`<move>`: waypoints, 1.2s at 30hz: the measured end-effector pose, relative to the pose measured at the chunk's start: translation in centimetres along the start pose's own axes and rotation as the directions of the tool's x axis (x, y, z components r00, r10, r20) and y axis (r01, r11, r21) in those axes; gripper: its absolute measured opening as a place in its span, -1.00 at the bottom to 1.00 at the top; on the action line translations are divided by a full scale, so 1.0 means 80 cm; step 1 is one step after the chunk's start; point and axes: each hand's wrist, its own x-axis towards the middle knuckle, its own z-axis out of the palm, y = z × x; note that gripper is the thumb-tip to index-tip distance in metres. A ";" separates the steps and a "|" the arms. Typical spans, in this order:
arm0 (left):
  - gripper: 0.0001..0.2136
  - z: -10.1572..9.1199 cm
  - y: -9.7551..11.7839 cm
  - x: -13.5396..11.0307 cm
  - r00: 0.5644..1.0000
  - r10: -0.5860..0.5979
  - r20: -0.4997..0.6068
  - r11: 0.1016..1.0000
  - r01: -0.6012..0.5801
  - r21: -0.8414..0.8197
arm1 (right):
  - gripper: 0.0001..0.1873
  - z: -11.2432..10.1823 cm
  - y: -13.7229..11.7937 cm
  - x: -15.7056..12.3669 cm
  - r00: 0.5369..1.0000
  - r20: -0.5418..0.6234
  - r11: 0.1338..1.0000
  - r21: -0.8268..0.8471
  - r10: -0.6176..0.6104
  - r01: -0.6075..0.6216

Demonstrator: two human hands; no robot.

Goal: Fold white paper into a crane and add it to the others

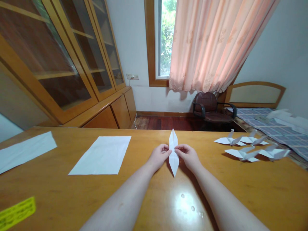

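Observation:
A long, narrow piece of folded white paper stands lengthwise between my hands over the wooden table. Its lower end comes to a single point, and its upper end is split into two thin tips. My left hand pinches its left edge near the middle, with thumb and curled fingers. On the opposite edge, my right hand grips it between thumb and fingertips at about the same height.
Several folded paper cranes sit at the table's right. To the left lie a white paper sheet and another sheet. A yellow label is at the near left. Beyond the table are a chair and a glass-fronted cabinet.

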 end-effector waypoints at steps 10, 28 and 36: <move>-0.81 -0.001 0.011 -0.004 0.996 -0.045 0.073 0.999 0.046 -0.014 | -0.66 0.003 -0.007 -0.004 0.999 0.033 1.000 -0.023 0.009 -0.008; -0.67 0.001 0.013 -0.003 1.000 -0.014 0.009 0.980 0.015 -0.200 | -0.54 0.002 -0.011 -0.006 0.988 0.143 0.990 0.118 0.055 -0.072; -0.67 -0.001 0.010 -0.002 0.999 -0.001 -0.049 0.981 -0.008 -0.194 | -0.73 -0.001 -0.009 -0.009 0.975 0.217 0.998 0.037 0.047 -0.057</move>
